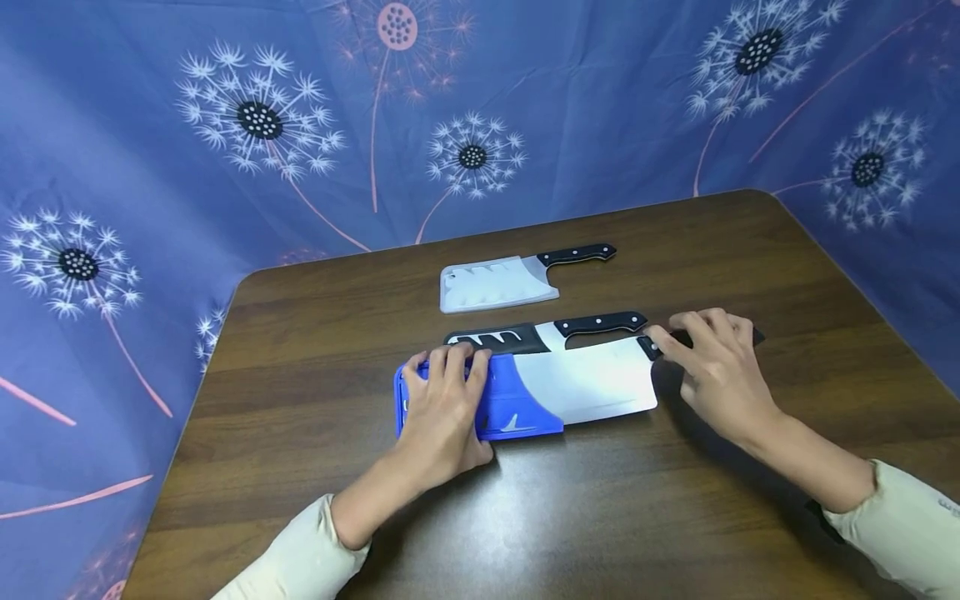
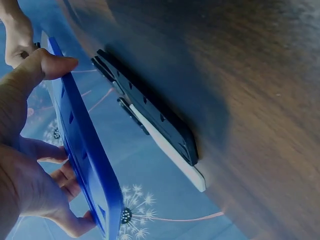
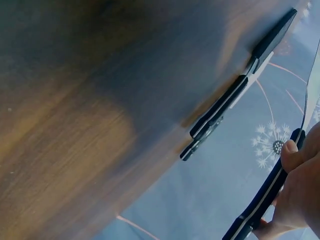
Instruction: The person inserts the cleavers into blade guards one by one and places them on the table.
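A large cleaver (image 1: 600, 379) has its bright blade partly inside a blue blade sheath (image 1: 525, 408). My left hand (image 1: 442, 412) grips the sheath across its width, thumb on the near edge and fingertips at the far edge. In the left wrist view the blue sheath (image 2: 92, 145) is held up off the table. My right hand (image 1: 720, 375) holds the cleaver's black handle (image 3: 262, 197), thumb close to the blade end. Just behind lies a knife in a black sheath (image 1: 506, 338), partly hidden by the blue sheath and left hand.
Farther back on the brown wooden table (image 1: 300, 400) lies a smaller cleaver in a white sheath (image 1: 491, 285), its black riveted handle (image 1: 577, 255) to the right. A blue cloth with dandelion prints (image 1: 585, 108) hangs behind the table.
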`<state>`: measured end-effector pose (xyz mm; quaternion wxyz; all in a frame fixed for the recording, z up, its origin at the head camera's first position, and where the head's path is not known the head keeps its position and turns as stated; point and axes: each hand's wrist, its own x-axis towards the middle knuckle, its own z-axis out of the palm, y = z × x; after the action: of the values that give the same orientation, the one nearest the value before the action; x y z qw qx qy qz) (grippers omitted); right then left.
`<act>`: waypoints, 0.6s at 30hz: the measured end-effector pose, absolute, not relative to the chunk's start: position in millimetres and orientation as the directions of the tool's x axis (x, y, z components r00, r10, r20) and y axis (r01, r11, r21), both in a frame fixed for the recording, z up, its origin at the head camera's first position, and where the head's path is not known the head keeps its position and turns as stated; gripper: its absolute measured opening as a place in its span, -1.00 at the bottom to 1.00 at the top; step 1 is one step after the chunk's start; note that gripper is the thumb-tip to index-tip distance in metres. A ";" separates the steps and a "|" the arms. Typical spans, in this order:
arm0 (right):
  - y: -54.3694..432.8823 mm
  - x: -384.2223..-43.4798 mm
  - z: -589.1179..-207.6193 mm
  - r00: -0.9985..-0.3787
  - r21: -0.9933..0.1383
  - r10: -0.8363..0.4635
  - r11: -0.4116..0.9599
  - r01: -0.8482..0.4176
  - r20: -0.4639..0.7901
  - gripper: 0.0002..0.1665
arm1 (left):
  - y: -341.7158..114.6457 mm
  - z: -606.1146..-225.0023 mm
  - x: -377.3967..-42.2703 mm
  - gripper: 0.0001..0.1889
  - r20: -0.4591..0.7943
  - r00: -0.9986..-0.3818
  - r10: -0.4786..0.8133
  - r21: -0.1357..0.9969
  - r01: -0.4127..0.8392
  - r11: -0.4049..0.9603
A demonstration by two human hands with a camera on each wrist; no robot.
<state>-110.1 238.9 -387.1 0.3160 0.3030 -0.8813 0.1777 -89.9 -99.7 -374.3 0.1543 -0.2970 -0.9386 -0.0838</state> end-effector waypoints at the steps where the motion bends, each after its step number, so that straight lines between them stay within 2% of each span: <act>1: 237.6 -109.9 -386.9 -0.610 -0.120 -0.419 0.752 -0.648 0.673 -0.13 | -98.0 -373.6 -90.1 0.08 0.336 -0.775 0.536 0.067 0.587 0.807; 5: 227.1 -108.5 -385.3 -0.592 -0.108 -0.421 0.747 -0.656 0.687 -0.15 | -88.4 -372.2 -89.8 0.09 0.333 -0.775 0.537 0.091 0.594 0.800; 11: 200.5 -100.0 -381.4 -0.603 -0.098 -0.432 0.754 -0.649 0.670 -0.19 | -69.3 -369.6 -87.7 0.11 0.337 -0.785 0.519 0.159 0.591 0.791; 18: 177.6 -96.4 -377.2 -0.585 -0.086 -0.431 0.752 -0.654 0.687 -0.32 | -58.9 -369.0 -89.6 0.14 0.340 -0.803 0.490 0.205 0.571 0.795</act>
<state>-96.4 177.6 -377.2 0.3335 0.3102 -0.8744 0.1672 -89.6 -58.9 -369.0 0.1359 -0.2830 -0.9375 -0.1502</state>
